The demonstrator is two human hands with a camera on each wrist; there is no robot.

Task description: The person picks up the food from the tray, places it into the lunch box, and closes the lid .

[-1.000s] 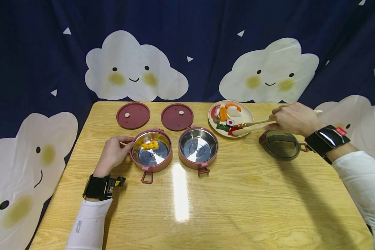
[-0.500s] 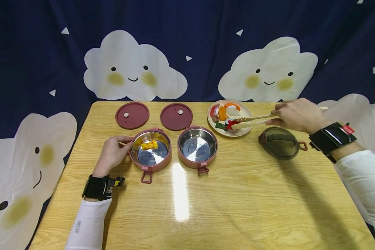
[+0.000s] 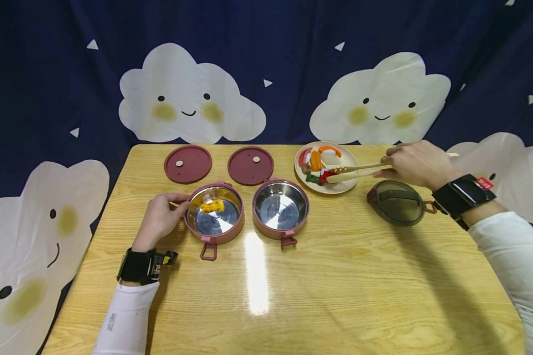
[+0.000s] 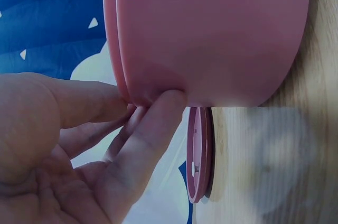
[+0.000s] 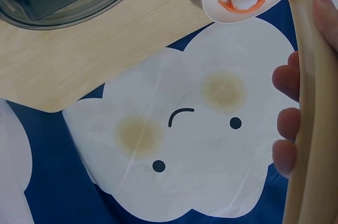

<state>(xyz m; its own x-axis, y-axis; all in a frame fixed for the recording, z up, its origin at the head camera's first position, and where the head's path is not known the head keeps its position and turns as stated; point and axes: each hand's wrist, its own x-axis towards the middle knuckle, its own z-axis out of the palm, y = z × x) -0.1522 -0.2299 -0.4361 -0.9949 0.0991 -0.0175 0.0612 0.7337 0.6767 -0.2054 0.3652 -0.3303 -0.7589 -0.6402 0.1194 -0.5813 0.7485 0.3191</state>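
My left hand (image 3: 157,222) pinches the rim of a pink steel-lined pot (image 4: 211,34), thumb and fingers on either side of its edge. Inside that pot lies a wavy yellow food piece (image 3: 212,206). My right hand (image 3: 419,165) grips pale wooden tongs (image 3: 348,176), one arm pierced with holes and the other smooth. Their tips are at a red food piece (image 3: 323,179) on the front part of a cream plate (image 3: 350,159). Around it on the plate are an orange piece (image 3: 316,161), a dark green piece (image 3: 312,178) and several others, partly covered by the tongs.
A second pink pot (image 3: 266,229) stands right of the first, nothing in it. Two maroon lids (image 3: 188,170) lie behind the pots. A dark glass lid (image 3: 401,209) with a pink side handle sits under my right forearm. A cloud-patterned curtain (image 3: 288,59) closes off the back.
The tong tips have shifted slightly left across the plate, and the red piece moved left with them, now overlapping the white-and-red piece. My left hand and both pots have stayed put.
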